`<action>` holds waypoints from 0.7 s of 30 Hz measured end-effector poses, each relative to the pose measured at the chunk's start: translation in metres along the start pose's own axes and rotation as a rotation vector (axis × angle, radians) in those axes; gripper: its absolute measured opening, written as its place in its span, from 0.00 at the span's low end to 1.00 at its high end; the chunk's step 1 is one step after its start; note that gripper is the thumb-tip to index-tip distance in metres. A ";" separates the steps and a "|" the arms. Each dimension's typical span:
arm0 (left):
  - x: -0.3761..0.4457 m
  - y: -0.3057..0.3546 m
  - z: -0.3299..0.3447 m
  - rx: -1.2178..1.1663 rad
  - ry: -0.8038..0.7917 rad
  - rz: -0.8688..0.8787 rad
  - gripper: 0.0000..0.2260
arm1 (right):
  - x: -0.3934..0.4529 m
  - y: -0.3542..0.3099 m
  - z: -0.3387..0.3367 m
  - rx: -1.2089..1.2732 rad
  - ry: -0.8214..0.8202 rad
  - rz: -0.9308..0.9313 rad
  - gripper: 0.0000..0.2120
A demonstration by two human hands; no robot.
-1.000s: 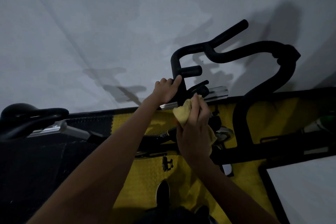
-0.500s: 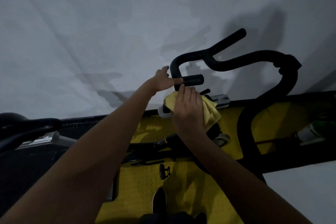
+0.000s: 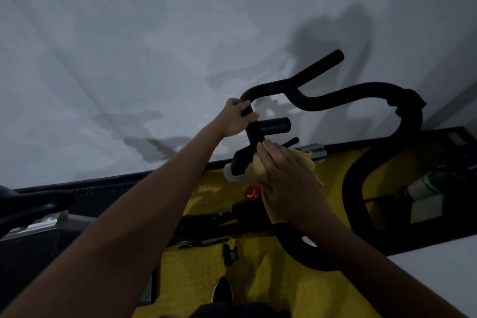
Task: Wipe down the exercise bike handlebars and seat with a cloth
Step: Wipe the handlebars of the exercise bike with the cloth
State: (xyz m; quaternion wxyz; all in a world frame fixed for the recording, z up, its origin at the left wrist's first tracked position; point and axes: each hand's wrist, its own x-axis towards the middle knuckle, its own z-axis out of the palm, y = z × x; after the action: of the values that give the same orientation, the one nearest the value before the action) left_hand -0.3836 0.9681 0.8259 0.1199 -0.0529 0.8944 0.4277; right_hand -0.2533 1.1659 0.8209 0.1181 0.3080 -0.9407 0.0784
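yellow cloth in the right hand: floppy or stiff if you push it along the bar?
Likely floppy: the yellow cloth bunches under the right hand and a corner droops past it. Probably light and compliant, so it should mould around the black handlebar. The left hand grips the bar, perhaps to steady it.

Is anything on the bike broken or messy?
Nothing on the bike looks broken. The left hand grips the black handlebars, and the right hand presses the yellow cloth against the middle of them. The wall behind has darker blotchy patches, like stains or damp. It is too dim to tell which.
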 end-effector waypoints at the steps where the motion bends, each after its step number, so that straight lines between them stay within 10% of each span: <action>1: 0.002 -0.003 0.004 -0.014 0.024 0.008 0.24 | 0.001 0.002 -0.005 0.047 -0.003 0.011 0.30; 7: 0.005 0.000 0.010 0.005 0.050 0.044 0.30 | 0.064 -0.001 -0.036 0.603 0.289 0.321 0.19; 14: 0.045 -0.024 0.019 -0.053 0.089 0.107 0.33 | 0.093 0.020 0.020 -0.119 0.048 0.243 0.28; 21: 0.021 -0.009 0.005 -0.233 0.122 0.080 0.15 | 0.112 0.054 0.020 -0.060 0.114 -0.009 0.21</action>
State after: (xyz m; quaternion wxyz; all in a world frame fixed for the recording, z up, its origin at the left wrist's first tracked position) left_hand -0.4010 0.9666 0.8101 0.0413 -0.0568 0.8457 0.5290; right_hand -0.3765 1.1423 0.8279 0.1813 0.3037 -0.9329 0.0672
